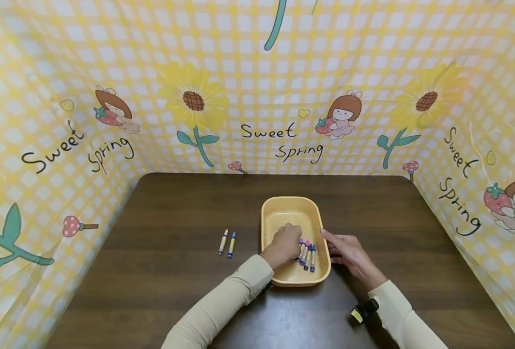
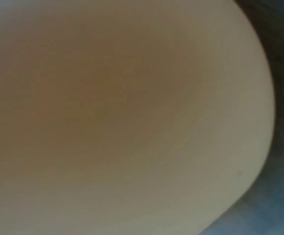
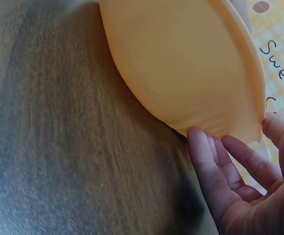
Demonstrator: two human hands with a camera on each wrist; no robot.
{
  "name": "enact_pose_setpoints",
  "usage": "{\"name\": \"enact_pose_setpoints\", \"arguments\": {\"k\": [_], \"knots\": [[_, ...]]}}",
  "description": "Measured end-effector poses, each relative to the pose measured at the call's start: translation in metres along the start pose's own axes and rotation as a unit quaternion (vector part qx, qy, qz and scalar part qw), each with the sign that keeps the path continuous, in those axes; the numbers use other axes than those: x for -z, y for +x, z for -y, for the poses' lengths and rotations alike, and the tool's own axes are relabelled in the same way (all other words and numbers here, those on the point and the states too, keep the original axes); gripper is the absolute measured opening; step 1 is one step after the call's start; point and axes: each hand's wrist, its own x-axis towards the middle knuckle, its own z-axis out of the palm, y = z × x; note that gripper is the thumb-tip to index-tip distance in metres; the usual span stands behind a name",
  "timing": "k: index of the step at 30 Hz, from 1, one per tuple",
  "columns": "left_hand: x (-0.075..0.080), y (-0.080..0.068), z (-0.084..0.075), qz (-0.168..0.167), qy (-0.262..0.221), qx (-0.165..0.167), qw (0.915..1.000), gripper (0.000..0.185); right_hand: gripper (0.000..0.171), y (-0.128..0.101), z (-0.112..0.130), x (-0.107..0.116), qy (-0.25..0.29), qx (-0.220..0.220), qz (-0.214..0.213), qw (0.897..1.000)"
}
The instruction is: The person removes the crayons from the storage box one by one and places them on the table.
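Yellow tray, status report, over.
Left hand inside tray, grip hidden. Right hand holding tray's side. Crayons: several in tray, two on table. Left hand blocks part of the view.

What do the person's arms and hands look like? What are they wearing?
The left sleeve and right sleeve are long, plain and cream. The left hand and right hand wear no gloves. By the right sleeve is a small black gadget with a yellow label.
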Motion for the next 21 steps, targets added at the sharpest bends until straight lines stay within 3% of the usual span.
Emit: {"name": "enact_pose_setpoints", "arguments": {"k": [15,21], "knots": [[0.0012,-0.002,0.0008,0.006,-0.005,0.0,1.0,0.026,0.061,-0.0023,-0.0041,-0.002,-0.005,-0.008,-0.014,1.0],[0.0037,-0.0012,0.0053,-0.003,-0.069,0.017,0.9975,0.039,0.062,-0.001,-0.0015,-0.0018,0.003,-0.005,-0.015,1.0]]}}
